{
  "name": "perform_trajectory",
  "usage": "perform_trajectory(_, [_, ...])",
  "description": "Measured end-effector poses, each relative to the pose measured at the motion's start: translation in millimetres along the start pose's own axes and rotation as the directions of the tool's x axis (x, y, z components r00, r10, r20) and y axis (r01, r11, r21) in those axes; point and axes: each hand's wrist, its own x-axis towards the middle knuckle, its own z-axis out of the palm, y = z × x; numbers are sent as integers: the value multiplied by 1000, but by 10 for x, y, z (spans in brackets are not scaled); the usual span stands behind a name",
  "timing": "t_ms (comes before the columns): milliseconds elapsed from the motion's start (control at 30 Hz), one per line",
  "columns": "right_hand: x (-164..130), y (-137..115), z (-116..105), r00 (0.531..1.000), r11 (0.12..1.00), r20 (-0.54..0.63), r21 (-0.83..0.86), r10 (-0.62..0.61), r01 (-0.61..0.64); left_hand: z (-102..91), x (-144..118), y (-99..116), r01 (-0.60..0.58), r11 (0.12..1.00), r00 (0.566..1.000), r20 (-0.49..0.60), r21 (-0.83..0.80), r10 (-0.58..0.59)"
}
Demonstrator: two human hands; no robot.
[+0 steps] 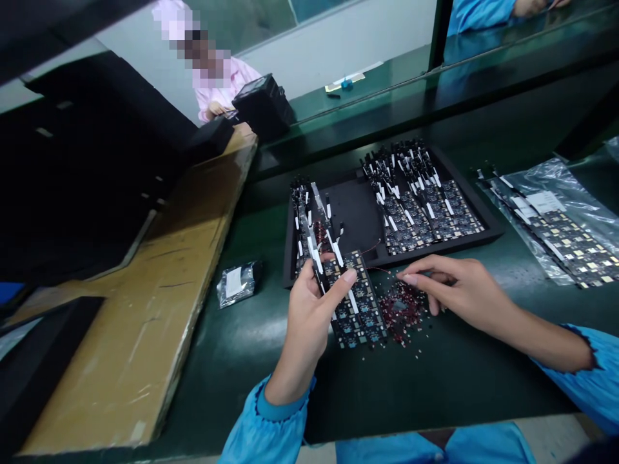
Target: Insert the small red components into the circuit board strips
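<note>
Green bench, near centre | left hand (pixel 309 309) clamped on circuit-board panel (pixel 358 303) | right hand (pixel 454 287) just right, fingertips pinched together over pile of small red parts (pixel 401 309)

Your left hand (pixel 312 309) is raised with its thumb pressed forward; your right hand (pixel 452 287) reaches leftward, fingertips pinched together.

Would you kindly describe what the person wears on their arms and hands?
Both hands, left hand and right hand, are bare, with no gloves or rings visible. Each forearm ends in a bright blue sleeve with a gathered, elasticated cuff.
</note>
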Motion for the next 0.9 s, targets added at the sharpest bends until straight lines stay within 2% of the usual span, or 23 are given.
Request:
perform_trajectory(167, [4, -34, -21, 997, 971, 57, 230, 59, -71, 5, -5, 5, 5, 1000, 1000, 10, -3, -4])
perform_trajectory(367, [15, -55, -52, 999, 930, 0, 365, 39, -36, -1, 1, -6, 21, 999, 1000, 9, -31, -21])
perform_trajectory(467, [49, -32, -27, 995, 908, 86, 412, 52, -82, -11, 11, -16, 35, 999, 999, 27, -29, -35])
perform_trajectory(567, [72, -12, 1, 985, 895, 161, 429, 60, -125, -18, 10, -14, 59, 998, 997, 50, -33, -57])
perform_trajectory(700, [50, -36, -2, 983, 917, 179, 386, 29, -97, -8, -19, 5, 111, 993, 984, 147, -40, -104])
perform_trajectory(800, [2, -74, -15, 971, 943, 240, 323, 4, -84, -1, -40, 6, 91, 996, 978, 190, -5, -88])
perform_trajectory(900, [-45, -96, -4, 957, 964, 290, 260, -22, -57, -4, -48, -8, 54, 998, 982, 180, 36, -59])
